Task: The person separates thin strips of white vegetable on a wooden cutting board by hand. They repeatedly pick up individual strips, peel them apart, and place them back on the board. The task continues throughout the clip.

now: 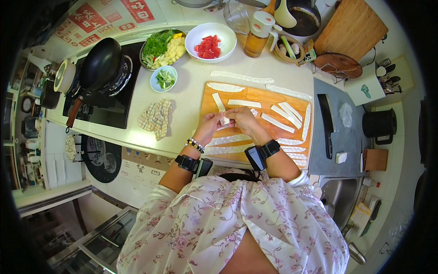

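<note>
Between the fingertips of my left hand (208, 127) and my right hand (243, 118) is one end of a white dough strip (218, 101). Its other end hangs away from me over a wooden board (251, 88). Short, thick dough strips (278, 123) lie on the board to the right of my hands, with another short strip (244, 103) just beyond them. Longer, flattened strips (227, 139) run across the near part of the board, partly hidden by my forearms. Two flattened strips (242, 76) lie at or past the board's far edge.
A cleaver (326, 126) lies on a grey mat (345, 147) at right. Beyond the board stand a white bowl of chopped tomato (228, 51), a metal bowl of chopped vegetables (163, 49) and an oil bottle (257, 36). A cloth (155, 118) and a wok (100, 65) are at left.
</note>
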### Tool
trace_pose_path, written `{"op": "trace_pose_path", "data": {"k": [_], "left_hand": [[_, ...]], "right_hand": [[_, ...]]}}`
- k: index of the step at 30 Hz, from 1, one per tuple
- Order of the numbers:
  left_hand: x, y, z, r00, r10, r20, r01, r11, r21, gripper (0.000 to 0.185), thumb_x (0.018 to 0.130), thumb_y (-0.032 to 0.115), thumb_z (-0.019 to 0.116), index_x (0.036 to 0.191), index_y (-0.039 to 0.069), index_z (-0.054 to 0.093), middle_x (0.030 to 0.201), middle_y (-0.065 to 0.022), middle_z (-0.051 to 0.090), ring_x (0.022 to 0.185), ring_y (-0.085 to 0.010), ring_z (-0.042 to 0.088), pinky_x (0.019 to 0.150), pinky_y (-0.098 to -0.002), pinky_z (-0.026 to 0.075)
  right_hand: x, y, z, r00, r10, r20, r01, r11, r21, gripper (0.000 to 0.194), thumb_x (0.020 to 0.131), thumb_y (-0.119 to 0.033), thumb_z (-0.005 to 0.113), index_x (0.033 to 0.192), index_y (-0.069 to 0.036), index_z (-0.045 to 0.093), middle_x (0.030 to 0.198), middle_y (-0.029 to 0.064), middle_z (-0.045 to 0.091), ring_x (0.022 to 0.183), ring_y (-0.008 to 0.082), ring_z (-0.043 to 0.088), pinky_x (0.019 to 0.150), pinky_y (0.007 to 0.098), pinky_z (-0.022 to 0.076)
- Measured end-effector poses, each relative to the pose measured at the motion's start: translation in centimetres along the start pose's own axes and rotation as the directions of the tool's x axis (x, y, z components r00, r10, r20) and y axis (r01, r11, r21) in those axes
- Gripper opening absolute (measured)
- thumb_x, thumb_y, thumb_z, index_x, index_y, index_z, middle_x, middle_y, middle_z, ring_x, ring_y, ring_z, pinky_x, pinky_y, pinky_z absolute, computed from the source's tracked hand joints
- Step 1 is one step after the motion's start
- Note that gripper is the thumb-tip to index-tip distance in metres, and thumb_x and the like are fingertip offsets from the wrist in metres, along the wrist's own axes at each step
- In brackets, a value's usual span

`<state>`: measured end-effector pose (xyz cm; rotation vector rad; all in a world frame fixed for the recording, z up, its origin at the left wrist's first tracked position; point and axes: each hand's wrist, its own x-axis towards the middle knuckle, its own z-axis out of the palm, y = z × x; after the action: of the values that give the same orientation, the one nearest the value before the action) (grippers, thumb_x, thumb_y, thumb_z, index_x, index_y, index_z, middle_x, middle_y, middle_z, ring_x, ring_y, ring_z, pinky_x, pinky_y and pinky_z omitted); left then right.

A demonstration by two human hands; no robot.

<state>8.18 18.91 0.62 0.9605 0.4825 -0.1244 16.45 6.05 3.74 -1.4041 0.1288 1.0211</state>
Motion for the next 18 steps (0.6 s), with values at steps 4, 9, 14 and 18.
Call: {"op": "trace_pose_path", "data": {"k": [4,9,14,18], "left_hand": [[-0.21,0.0,-0.06,1.0,-0.004,0.0,0.004,0.998,0.057,0.02,0.088,0.022,0.053,0.083,0.003,0.056,0.081,-0.0036,0.058,0.072,-0.0103,0.054,0.069,-0.0242,0.046],[-0.49,0.35,0.07,0.998,-0.043,0.04,0.047,0.994,-0.103,0.02,0.089,0.018,0.051,0.09,-0.001,0.057,0.089,-0.0081,0.061,0.081,-0.0151,0.059,0.077,-0.0264,0.047],[-0.09,0.32,-0.34,1.0,0.012,0.013,-0.013,0.999,0.05,0.022,0.089,0.019,0.052,0.093,-0.002,0.057,0.09,-0.0078,0.061,0.08,-0.0155,0.06,0.077,-0.0267,0.048],[-0.28,0.22,-0.49,0.997,0.006,0.076,-0.014,0.995,0.099,0.022,0.089,0.019,0.052,0.094,-0.003,0.057,0.09,-0.0076,0.06,0.081,-0.0154,0.06,0.077,-0.0271,0.048]], "right_hand": [[0.29,-0.06,-0.23,1.0,-0.005,-0.006,0.005,0.999,0.051,0.013,0.077,-0.007,0.065,0.08,0.005,0.061,0.073,0.0092,0.061,0.056,0.014,0.056,0.051,0.0239,0.0475],[0.79,0.15,-0.03,0.998,-0.058,0.003,0.058,0.998,-0.013,0.014,0.078,-0.007,0.064,0.082,0.006,0.061,0.075,0.0108,0.061,0.061,0.0167,0.06,0.053,0.026,0.0498],[0.46,-0.1,0.06,0.999,-0.021,0.028,0.021,1.0,0.011,0.018,0.078,-0.008,0.064,0.085,0.007,0.06,0.077,0.0119,0.062,0.061,0.017,0.06,0.054,0.0261,0.0501],[0.59,-0.32,0.01,0.998,-0.039,0.049,0.038,0.999,0.027,0.02,0.078,-0.01,0.063,0.087,0.008,0.06,0.077,0.0116,0.062,0.062,0.0171,0.06,0.054,0.0259,0.05]]}}
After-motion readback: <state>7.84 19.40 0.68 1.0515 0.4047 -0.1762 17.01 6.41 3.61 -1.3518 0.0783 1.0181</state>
